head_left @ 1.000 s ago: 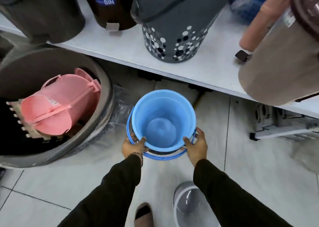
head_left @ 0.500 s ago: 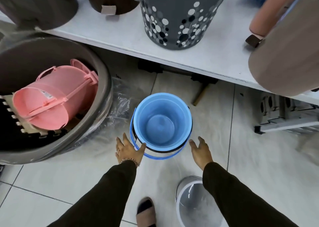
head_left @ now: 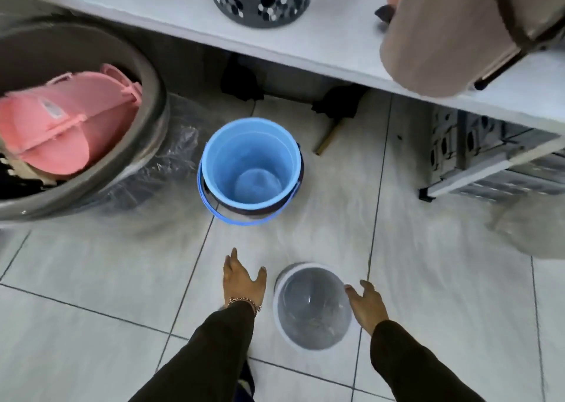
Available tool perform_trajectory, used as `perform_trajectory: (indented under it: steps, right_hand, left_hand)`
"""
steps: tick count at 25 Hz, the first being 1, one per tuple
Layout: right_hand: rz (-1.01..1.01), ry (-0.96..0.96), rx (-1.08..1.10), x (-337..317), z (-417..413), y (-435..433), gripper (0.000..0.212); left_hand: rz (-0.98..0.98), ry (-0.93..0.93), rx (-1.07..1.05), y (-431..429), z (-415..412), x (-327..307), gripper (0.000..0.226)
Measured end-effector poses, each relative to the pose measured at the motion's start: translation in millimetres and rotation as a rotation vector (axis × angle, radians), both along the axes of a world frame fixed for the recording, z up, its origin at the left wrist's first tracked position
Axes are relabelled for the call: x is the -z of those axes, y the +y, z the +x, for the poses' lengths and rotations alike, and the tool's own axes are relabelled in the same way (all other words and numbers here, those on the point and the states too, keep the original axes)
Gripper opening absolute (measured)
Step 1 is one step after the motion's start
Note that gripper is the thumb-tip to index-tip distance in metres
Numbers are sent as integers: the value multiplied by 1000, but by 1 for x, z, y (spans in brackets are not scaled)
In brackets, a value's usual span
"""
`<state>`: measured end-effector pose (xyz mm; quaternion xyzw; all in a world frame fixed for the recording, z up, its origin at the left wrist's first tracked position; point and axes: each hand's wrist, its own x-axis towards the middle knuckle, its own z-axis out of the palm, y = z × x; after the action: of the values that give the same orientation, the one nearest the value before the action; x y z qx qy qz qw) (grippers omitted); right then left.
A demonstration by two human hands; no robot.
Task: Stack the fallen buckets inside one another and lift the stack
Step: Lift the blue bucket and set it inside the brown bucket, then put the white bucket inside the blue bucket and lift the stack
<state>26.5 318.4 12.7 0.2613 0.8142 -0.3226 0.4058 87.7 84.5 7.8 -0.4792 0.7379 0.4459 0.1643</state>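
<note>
We are spreading our left hand (head_left: 243,280) and right hand (head_left: 367,305) beside the translucent grey plastic bucket (head_left: 312,306) at lower centre; light, slick, likely flexing; gripping opposite rim edges suits; the blue plastic bucket (head_left: 250,169) is waiting mid-frame.

Left hand (head_left: 243,280) open, fingers spread, palm down, bracelet at wrist, right hand (head_left: 367,305) open, fingers loosely curled, both dark-sleeved arms extended forward

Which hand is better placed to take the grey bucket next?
The right hand, probably: its fingers already reach the rim of the grey bucket. The left hand is open beside it, with floor showing between.
</note>
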Motion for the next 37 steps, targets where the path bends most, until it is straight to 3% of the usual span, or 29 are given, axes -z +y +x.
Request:
perform_trajectory:
  steps: [4,7,10,13,20,25,28,32,37]
  right_hand:
    - [-75,-216,247,46,57,45,67]
    - [-247,-272,372,79,81,61,60]
    - [-389,-174,400,96,80,64,39]
    - [-424,-65,456,84,65,76,39]
    - [-382,402,345,-32,0,90,42]
    - [-435,536,273,-137,-76,34,42]
    - [-512,553,236,-167,-109,-23,42]
    - [-573,497,194,-164,-144,-109,34]
    - [-503,401,191,-99,-173,-190,29]
  left_hand:
    - [254,-106,-56,58,52,51,81]
    - [236,-86,-41,84,66,86,75]
    - [131,-30,-8,89,61,101,60]
    - [111,51,24,92,52,93,59]
    - [249,336,-34,104,-1,-23,63]
    - [323,467,-58,43,-64,-131,65]
    - [240,493,-47,-15,-88,-160,63]
    - [72,452,-38,-101,-115,-162,63]
    - [-27,320,14,-175,-139,-111,67]
